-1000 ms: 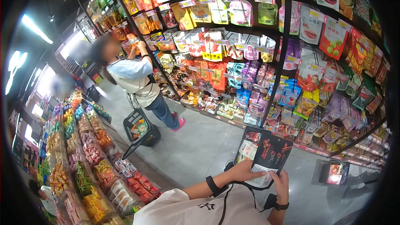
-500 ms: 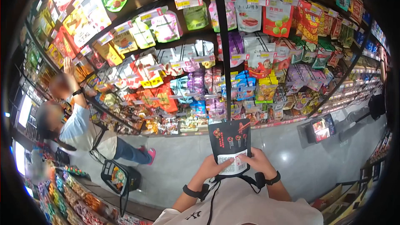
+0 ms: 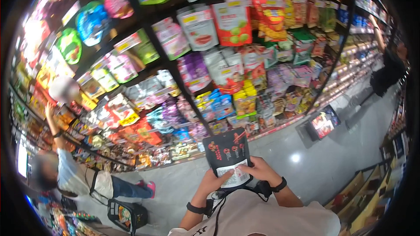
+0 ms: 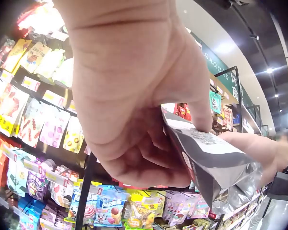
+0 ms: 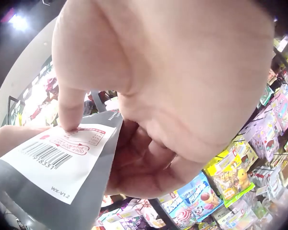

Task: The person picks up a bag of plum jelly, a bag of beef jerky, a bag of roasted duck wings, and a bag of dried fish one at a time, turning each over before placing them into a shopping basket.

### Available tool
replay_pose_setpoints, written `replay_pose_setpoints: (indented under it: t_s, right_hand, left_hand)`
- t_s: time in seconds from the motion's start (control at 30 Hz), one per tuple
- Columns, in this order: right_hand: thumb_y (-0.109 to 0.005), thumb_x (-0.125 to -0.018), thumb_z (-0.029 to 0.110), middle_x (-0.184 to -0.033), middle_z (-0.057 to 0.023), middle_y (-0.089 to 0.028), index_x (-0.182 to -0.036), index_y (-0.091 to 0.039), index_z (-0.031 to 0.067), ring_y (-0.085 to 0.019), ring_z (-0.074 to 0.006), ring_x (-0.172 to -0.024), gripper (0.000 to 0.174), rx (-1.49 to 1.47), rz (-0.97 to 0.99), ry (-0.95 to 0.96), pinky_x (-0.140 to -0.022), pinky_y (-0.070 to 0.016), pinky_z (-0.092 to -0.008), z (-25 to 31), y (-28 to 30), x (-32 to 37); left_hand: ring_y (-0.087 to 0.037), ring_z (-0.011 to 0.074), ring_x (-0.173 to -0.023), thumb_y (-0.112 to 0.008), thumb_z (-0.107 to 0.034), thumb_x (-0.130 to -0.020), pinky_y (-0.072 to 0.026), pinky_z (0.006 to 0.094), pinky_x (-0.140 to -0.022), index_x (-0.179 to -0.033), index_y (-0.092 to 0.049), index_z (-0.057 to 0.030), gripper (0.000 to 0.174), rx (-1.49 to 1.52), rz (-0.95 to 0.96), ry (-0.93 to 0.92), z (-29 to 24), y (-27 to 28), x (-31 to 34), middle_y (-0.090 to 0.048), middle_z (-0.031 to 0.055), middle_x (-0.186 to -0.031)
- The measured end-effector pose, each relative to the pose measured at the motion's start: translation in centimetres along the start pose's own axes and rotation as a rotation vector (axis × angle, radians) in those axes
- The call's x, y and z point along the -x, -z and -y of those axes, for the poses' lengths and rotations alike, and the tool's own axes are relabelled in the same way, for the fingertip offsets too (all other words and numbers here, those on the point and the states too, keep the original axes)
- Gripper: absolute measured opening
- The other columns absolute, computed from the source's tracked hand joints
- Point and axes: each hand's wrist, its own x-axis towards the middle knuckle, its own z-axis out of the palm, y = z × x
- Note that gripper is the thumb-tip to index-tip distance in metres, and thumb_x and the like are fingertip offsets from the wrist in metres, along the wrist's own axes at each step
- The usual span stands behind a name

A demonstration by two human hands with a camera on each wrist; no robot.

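A black snack pouch with red print and a white label is held upright in front of the chest in the head view. My left hand grips its lower left edge, the thumb lying on the label. At the opposite edge my right hand pinches it, its thumb also on the label. The left wrist view shows the fingers curled behind the pouch. A barcode and red print show on the label in the right wrist view, with the right fingers bent behind.
A shelf wall of hanging snack bags stands ahead. At left, another person reaches up to it beside a black shopping basket. A lit display box sits on the grey floor; bins stand lower right.
The head view has turned to the right along the shelves. Both hands keep hold of the pouch. The person at left, who earlier held something, now has an arm raised to the shelf.
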Motion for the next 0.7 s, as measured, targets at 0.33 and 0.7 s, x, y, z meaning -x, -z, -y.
replay_pose_setpoints:
  t_s: [0.33, 0.7]
  right_hand:
    - [-0.075, -0.096, 0.021, -0.103, -0.0040, -0.074, -0.124, -0.068, 0.0000, -0.065, -0.0086, -0.092, 0.036, -0.059, -0.103, 0.022, -0.080, -0.0545, -0.0288, 0.4, 13.8, 4.3]
    - [-0.075, -0.097, 0.018, -0.105, -0.0022, -0.073, -0.124, -0.068, -0.0002, -0.063, -0.0071, -0.094, 0.034, -0.148, -0.219, -0.013, -0.081, -0.0539, -0.0267, -1.5, 20.1, 8.4]
  left_hand:
    - [-0.068, 0.0133, -0.101, -0.073, -0.020, -0.100, -0.0552, 0.0314, -0.086, -0.127, -0.068, -0.0005, 0.034, 0.115, 0.053, -0.034, -2.7, -13.9, -6.0, -0.074, 0.0073, -0.114]
    - [-0.066, 0.0141, -0.107, -0.068, -0.014, -0.102, -0.0549, 0.0326, -0.091, -0.133, -0.063, -0.0011, 0.034, -0.004, 0.263, -0.012, -4.3, -20.0, -9.8, -0.071, 0.0057, -0.120]
